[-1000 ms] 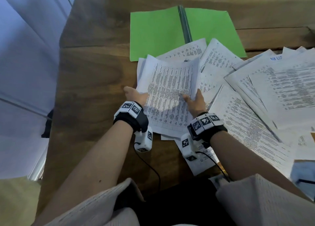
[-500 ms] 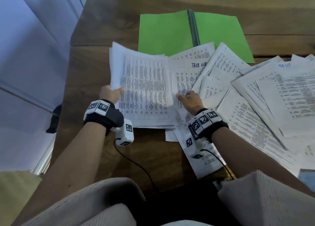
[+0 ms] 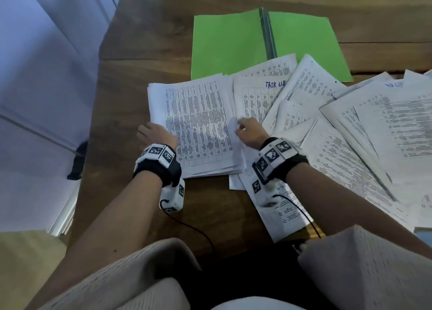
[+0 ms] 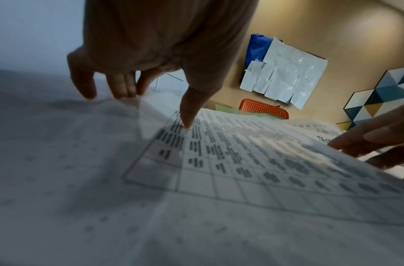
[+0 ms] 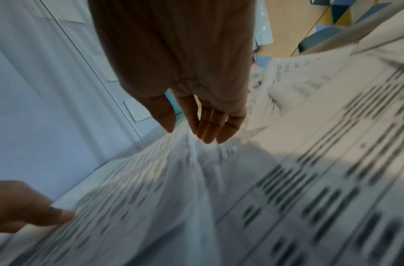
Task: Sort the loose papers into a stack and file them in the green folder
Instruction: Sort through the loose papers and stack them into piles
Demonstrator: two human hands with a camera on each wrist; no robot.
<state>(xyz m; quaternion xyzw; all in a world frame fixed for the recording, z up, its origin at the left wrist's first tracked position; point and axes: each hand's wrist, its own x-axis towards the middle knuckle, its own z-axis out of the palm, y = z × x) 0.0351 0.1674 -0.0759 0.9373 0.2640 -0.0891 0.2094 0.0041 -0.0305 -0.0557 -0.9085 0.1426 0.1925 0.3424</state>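
The green folder (image 3: 229, 43) lies open at the far side of the wooden table (image 3: 140, 80). In front of it a stack of printed papers (image 3: 198, 127) lies flat. My left hand (image 3: 152, 132) holds the stack's left edge, thumb (image 4: 187, 117) on the top sheet and fingers (image 4: 123, 90) down at the edge. My right hand (image 3: 240, 126) pinches the stack's right edge, which curls up between thumb (image 5: 167, 120) and fingers (image 5: 210, 129). Several loose sheets (image 3: 350, 146) lie fanned out to the right, some over the folder's near edge.
One sheet (image 3: 278, 206) lies under my right forearm near the table's front edge. Bare wood (image 3: 131, 103) shows left of the stack up to the table's left edge. Wrist cables (image 3: 194, 230) trail toward my body. An orange chair (image 4: 263, 108) stands beyond the table.
The left hand carried the stack leftward and laid it flat, clear of the spread. The right hand left the loose sheets and took the stack's right edge.
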